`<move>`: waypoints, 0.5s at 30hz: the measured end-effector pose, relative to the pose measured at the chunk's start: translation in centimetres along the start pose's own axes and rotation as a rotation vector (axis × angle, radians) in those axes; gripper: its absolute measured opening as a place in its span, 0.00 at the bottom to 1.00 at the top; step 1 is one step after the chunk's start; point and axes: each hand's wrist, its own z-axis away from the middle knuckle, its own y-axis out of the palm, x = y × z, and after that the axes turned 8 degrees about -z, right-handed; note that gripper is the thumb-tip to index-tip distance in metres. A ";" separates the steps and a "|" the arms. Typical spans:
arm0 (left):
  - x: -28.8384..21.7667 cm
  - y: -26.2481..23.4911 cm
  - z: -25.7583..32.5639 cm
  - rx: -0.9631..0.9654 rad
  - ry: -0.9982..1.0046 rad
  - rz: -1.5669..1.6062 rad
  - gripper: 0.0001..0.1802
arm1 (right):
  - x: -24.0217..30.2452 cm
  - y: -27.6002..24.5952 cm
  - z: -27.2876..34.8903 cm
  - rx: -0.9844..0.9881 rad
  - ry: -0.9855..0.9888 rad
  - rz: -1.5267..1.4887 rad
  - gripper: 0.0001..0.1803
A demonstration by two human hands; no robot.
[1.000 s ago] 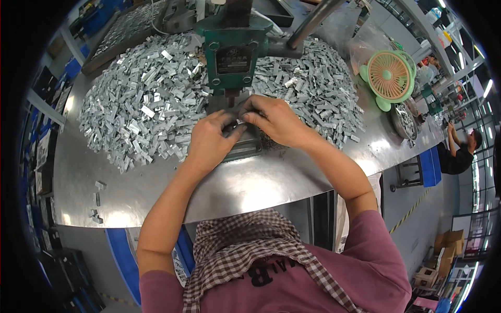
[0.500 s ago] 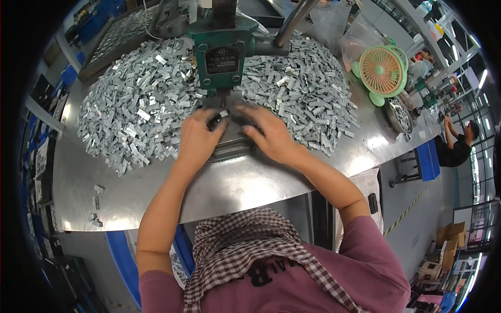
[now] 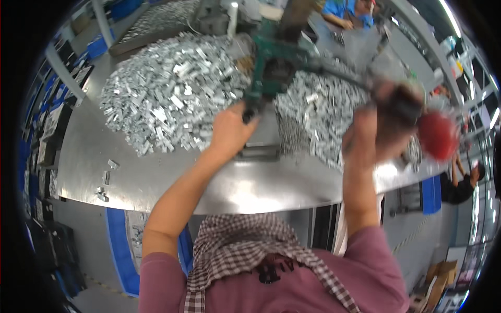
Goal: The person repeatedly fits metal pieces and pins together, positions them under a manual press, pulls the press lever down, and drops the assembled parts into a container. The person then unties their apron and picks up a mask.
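A green hand-operated press stands on the metal table, its long lever reaching out to the right. My right hand, smeared by motion, is closed round the dark grip near the lever's red ball knob. At the foot of the press, my left hand has its fingers pinched together at the tooling under the ram. What sits between those fingertips is hidden by the hand and a dark part. Small silvery metal pieces lie in a big left heap and a right heap beside the press.
Several loose metal pieces lie near the table's left front edge. A blue bin is below that edge. Across the table is a person in blue; another person in black is at far right.
My right hand has left the tooling and moved right onto the lever, which has swung down and toward me. The left hand stays at the press foot. The whole view has shifted.
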 end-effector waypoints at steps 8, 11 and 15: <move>2.4 -2.3 1.7 0.093 -0.194 0.624 0.12 | -5.0 -7.0 2.5 0.094 0.523 0.536 0.16; 0.4 -4.0 1.7 0.384 -0.411 0.914 0.14 | -6.6 -8.0 10.8 0.669 0.718 0.688 0.13; -0.2 -4.3 2.1 0.431 -0.258 0.659 0.22 | -7.9 -6.0 13.3 0.898 0.561 0.754 0.12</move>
